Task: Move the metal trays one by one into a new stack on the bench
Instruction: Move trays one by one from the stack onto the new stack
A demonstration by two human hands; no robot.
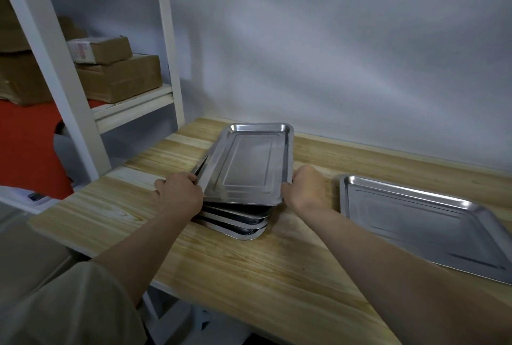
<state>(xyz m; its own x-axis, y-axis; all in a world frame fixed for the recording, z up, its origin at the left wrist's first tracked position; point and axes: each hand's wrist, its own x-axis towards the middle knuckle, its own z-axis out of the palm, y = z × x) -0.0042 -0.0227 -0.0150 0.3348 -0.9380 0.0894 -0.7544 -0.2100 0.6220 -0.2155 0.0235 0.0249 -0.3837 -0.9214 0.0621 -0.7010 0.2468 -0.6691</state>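
Observation:
A stack of shiny metal trays (243,224) rests on the wooden bench (249,270) near the wall. The top tray (250,163) is tilted, its near end raised off the stack. My left hand (180,192) grips its near left edge and my right hand (304,189) grips its near right corner. A single metal tray (421,222) lies flat on the bench to the right, apart from the stack.
A white shelf frame (55,67) stands at the left with cardboard boxes (119,73) on its shelf. A grey wall (332,53) runs behind the bench. Red floor (25,150) shows at the left below the shelf.

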